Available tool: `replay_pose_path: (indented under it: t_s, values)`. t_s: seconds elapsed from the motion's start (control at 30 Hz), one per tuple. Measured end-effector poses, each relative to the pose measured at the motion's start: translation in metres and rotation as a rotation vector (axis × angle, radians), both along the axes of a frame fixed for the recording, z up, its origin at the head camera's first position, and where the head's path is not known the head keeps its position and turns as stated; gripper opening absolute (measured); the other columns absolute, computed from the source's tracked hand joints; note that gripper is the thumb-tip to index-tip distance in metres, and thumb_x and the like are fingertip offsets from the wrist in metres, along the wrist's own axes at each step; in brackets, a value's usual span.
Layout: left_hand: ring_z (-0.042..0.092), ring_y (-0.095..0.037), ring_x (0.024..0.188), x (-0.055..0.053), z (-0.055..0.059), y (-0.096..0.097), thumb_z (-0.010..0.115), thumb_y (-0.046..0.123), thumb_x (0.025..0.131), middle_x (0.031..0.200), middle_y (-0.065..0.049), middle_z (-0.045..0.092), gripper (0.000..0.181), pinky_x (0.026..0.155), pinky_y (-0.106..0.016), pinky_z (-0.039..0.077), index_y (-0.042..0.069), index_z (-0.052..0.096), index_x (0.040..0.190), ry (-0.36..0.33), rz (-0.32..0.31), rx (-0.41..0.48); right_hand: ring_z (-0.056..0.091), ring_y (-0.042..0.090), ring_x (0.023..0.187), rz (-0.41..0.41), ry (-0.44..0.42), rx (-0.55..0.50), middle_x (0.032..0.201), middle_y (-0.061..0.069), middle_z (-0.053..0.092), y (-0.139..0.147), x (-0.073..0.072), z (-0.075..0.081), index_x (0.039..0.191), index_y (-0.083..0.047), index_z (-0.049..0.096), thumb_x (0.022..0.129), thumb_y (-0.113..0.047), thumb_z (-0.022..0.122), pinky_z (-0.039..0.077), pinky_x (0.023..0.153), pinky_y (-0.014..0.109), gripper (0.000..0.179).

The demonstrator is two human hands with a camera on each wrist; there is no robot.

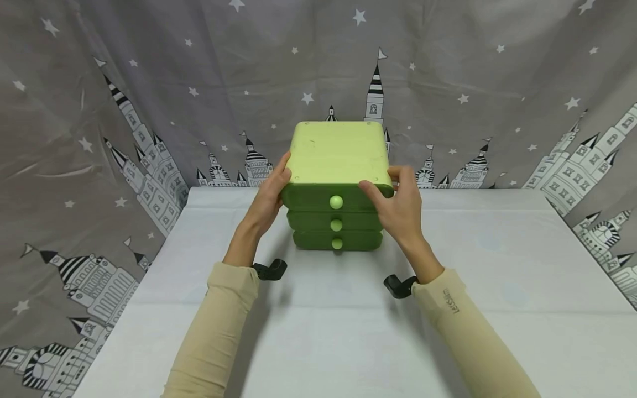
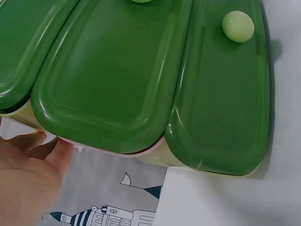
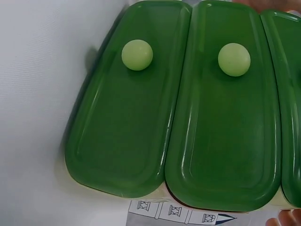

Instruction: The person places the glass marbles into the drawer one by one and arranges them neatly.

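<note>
In the head view a small chest of drawers [image 1: 339, 152] stands on the white table. It has a pale yellow-green top and three stacked dark green drawers with round light green knobs. My left hand [image 1: 267, 194] lies along its upper left side, fingertips touching that side in the left wrist view. At the upper right corner my right hand [image 1: 399, 207] holds the chest, thumb across the top drawer front [image 1: 308, 197] and fingers at the right side. All three drawers look closed. The right wrist view shows the lower drawer fronts [image 3: 225, 127] up close.
White cloth covers the table [image 1: 318, 342], with fold lines across it. Behind hangs a grey curtain [image 1: 259, 72] printed with stars and castles; it also borders the table at left and right. Each wrist wears a black camera [image 1: 272, 270] on a strap.
</note>
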State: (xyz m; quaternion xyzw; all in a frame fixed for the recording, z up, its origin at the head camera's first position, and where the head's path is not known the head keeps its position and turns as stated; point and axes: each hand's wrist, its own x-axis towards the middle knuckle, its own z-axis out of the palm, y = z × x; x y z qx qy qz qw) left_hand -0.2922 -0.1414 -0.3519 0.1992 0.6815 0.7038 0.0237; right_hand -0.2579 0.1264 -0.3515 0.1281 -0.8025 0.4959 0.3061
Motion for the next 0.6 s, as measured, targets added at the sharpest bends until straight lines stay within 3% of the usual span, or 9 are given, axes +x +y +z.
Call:
replay_pose_path:
  t_s: [0.17, 0.3, 0.43, 0.6]
  values:
    - [0.010, -0.011, 0.148, 0.0011, -0.0007, 0.0001, 0.048, 0.037, 0.102, 0.164, 0.008, 0.005, 0.069, 0.117, -0.043, 0.017, 0.028, 0.011, 0.160, -0.014, 0.003, -0.020, 0.052, 0.032, 0.103, -0.007, 0.025, 0.003, 0.116, 0.021, 0.054, 0.0001, -0.0014, -0.0023, 0.113, 0.005, 0.052, 0.083, -0.064, 0.065, 0.045, 0.086, 0.044, 0.077]
    - [0.013, -0.010, 0.147, 0.0025, -0.0021, 0.0010, 0.049, 0.036, 0.101, 0.164, 0.007, 0.008, 0.069, 0.117, -0.040, 0.019, 0.028, 0.013, 0.160, -0.026, 0.026, -0.016, 0.052, 0.032, 0.100, -0.004, 0.032, 0.003, 0.117, 0.021, 0.053, -0.0008, -0.0014, -0.0044, 0.113, 0.005, 0.052, 0.079, -0.073, 0.059, 0.044, 0.081, 0.043, 0.085]
    - [0.016, -0.011, 0.147, 0.0031, -0.0043, 0.0013, 0.048, 0.038, 0.101, 0.164, 0.006, 0.010, 0.068, 0.117, -0.039, 0.020, 0.029, 0.015, 0.160, -0.034, 0.051, -0.020, 0.052, 0.033, 0.100, -0.001, 0.032, -0.001, 0.119, 0.022, 0.052, -0.0014, -0.0006, -0.0055, 0.114, 0.005, 0.052, 0.082, -0.068, 0.062, 0.044, 0.081, 0.042, 0.081]
    - [0.017, -0.013, 0.147, 0.0043, -0.0056, 0.0031, 0.047, 0.037, 0.101, 0.164, 0.005, 0.010, 0.069, 0.116, -0.040, 0.021, 0.027, 0.014, 0.160, -0.019, 0.079, -0.025, 0.053, 0.032, 0.106, 0.025, -0.009, 0.027, 0.122, 0.020, 0.052, 0.0019, 0.0040, -0.0037, 0.120, 0.004, 0.051, 0.091, -0.041, 0.071, 0.045, 0.088, 0.043, 0.058]
